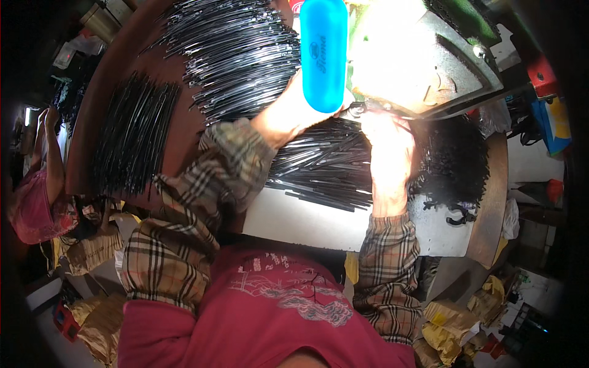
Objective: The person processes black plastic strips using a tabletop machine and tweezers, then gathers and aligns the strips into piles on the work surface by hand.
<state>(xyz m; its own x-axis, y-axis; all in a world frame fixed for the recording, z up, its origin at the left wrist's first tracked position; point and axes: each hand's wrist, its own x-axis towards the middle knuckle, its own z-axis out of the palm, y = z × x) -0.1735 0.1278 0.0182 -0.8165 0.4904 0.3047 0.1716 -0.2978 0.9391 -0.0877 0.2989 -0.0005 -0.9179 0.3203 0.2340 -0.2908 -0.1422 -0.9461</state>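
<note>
My left hand (289, 113) reaches to the machine's front, its fingers mostly hidden behind a blue rounded oblong (324, 58). Close by on the right, my right hand (390, 150) has its fingers curled in at the machine's lower edge; glare washes them out. Between the two hands sits a small dark metal part (357, 109). The machine's grey housing (457, 73) is strongly lit. Just below the hands lies a loose pile of long thin black strips (325, 162). Whatever the fingers hold is too bright or covered to make out.
A big bundle of black strips (239, 49) covers the brown table (98, 80), with a smaller bundle (132, 135) to its left. Right of my hand are a heap of short black pieces (454, 162) and a white board (307, 224). Another person (43, 196) works at far left.
</note>
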